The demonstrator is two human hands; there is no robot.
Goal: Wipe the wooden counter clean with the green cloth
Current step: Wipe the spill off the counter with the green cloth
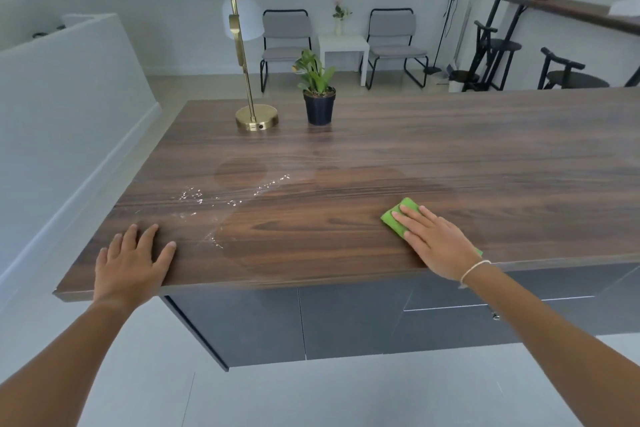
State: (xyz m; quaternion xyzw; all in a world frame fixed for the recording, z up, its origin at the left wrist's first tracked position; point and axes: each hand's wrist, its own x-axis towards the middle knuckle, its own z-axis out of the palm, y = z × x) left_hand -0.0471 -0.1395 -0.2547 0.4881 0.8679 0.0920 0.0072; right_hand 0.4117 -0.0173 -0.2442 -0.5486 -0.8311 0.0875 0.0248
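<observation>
Two bare forearms enter from the lower corners of the head view, each ending in an ungloved hand: the left hand [133,262] and the right hand [438,242]. No sleeve covers either arm within the visible length, and the fingers [410,218] carry no rings; the nails are short and unpainted as far as the picture resolves them. The right wrist bears one thin bracelet [474,270], pale in colour and cord-like or finely beaded, wrapped once around the wrist; finer detail cannot be made out.
</observation>
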